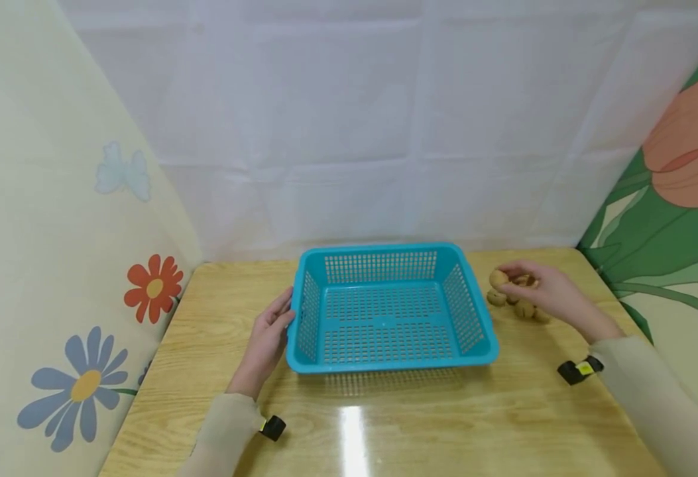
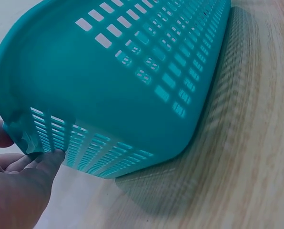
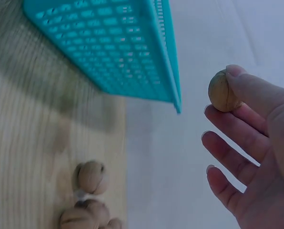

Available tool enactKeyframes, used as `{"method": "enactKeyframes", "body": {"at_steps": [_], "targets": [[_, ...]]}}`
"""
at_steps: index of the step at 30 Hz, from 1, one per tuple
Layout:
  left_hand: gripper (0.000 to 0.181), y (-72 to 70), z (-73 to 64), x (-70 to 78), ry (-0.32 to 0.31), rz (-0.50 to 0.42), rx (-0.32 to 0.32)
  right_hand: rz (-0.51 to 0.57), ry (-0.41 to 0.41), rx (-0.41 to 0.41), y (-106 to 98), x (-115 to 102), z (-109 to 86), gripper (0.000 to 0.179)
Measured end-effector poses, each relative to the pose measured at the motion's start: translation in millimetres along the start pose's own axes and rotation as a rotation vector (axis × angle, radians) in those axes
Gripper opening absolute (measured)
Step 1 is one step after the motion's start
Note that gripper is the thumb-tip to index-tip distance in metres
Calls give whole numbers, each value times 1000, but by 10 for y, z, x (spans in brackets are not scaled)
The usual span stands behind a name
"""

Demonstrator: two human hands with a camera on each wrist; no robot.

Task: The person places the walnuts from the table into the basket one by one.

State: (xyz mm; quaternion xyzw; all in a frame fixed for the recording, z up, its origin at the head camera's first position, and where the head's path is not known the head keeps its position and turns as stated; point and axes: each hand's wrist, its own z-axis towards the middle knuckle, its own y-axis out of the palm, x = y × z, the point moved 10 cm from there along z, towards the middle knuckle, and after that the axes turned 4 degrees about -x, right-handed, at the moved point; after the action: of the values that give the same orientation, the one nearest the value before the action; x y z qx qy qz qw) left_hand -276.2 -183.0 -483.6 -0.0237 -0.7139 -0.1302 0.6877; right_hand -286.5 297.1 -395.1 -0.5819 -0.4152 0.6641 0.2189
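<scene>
A blue plastic basket [image 1: 384, 368] with slotted walls stands on the table, with nothing in it. My left hand [image 1: 265, 341] grips its left rim, thumb on top and fingers against the outer wall, as the left wrist view shows. To the right of the basket my right hand [image 1: 542, 291] pinches a walnut [image 3: 223, 91] between thumb and fingertips, raised off the table. Beneath that hand lie several more walnuts [image 1: 524, 309] in a small pile, partly hidden by it. In the right wrist view, loose walnuts [image 3: 92, 177] show below the basket's corner.
The wooden table [image 1: 420, 424] reaches back to a white cloth wall [image 1: 337, 132]. Flower-printed sheets stand at the left [image 1: 26, 232] and right [image 1: 689, 252] sides. A black wrist camera [image 1: 274, 428] sits on the left sleeve, another [image 1: 574, 372] on the right.
</scene>
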Motion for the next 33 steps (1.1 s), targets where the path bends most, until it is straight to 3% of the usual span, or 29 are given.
{"method": "enactKeyframes", "body": {"at_steps": [6,13,16,26,33], "targets": [[58,-3,6,-23,-3,-7,-1,-23,-38,-51,122,-295,220,58],[59,-17,-10,-17,21,-16,1,-36,-152,-103,333,-669,541,52],[58,-32,-18,-23,24,-20,7,-20,-165,-140,449,-804,694,49],[57,-29,2,-14,31,-27,9,40,-208,-239,883,-1263,1127,48],[57,-37,8,-23,22,-38,19,95,-226,-352,1333,-1468,1376,43]]}}
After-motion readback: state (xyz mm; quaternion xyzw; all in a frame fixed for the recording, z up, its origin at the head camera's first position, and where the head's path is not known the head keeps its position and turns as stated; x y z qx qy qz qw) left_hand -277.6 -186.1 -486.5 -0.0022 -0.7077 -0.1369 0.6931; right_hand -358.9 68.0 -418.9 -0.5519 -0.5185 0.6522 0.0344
